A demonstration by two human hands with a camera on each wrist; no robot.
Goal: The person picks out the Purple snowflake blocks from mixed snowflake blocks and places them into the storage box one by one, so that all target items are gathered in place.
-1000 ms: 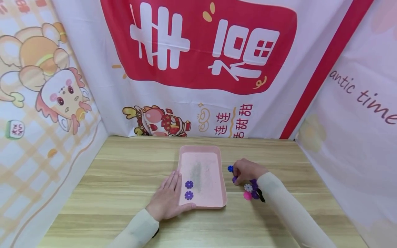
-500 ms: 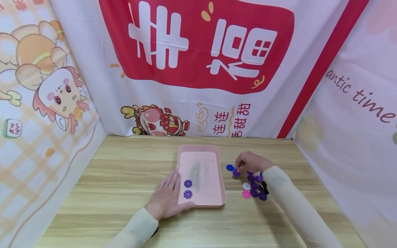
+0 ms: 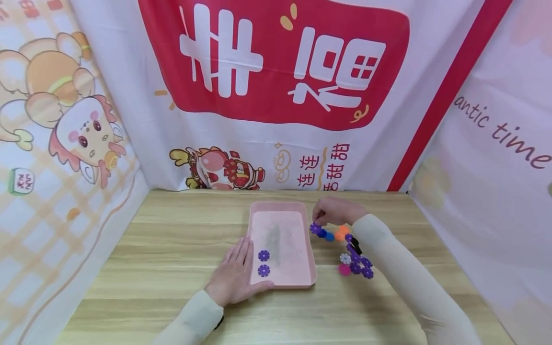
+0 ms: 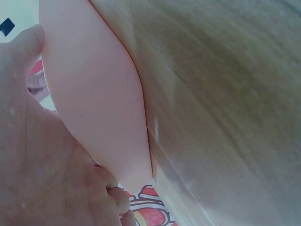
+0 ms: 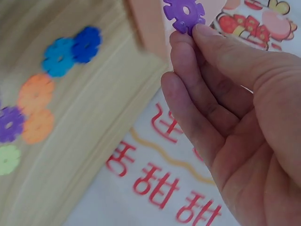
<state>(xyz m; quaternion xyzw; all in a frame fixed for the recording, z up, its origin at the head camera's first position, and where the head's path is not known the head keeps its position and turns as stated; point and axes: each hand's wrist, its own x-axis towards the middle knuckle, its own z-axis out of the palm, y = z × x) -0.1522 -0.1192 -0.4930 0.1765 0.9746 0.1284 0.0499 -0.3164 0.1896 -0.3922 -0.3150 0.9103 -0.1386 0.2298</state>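
Note:
My right hand (image 3: 338, 211) pinches a purple snowflake disc (image 5: 184, 13) between thumb and fingertips. In the head view it is held over the tabletop, just right of the tray's rim. A shallow pink tray (image 3: 293, 261) sits mid-table, with an upper purple disc (image 3: 264, 255) and a lower purple disc (image 3: 264, 270) lying flat at its left side. Along the tray's left edge rests my left hand (image 3: 233, 278), fingers straight, thumb on the near corner. The left wrist view shows that thumb against the tray's outer wall (image 4: 96, 94).
Right of the tray lie loose discs: dark blue (image 5: 87, 44), light blue (image 5: 59, 56), orange (image 3: 342, 233), white (image 3: 345, 258), pink (image 3: 344, 270) and several purple ones (image 3: 355, 262). My right forearm passes beside them. Printed cloth (image 3: 276, 158) hangs behind the wooden table.
My right hand has picked up a purple disc from beside the blue ones and carried it left and away to the tray's right rim. The left hand stays in place.

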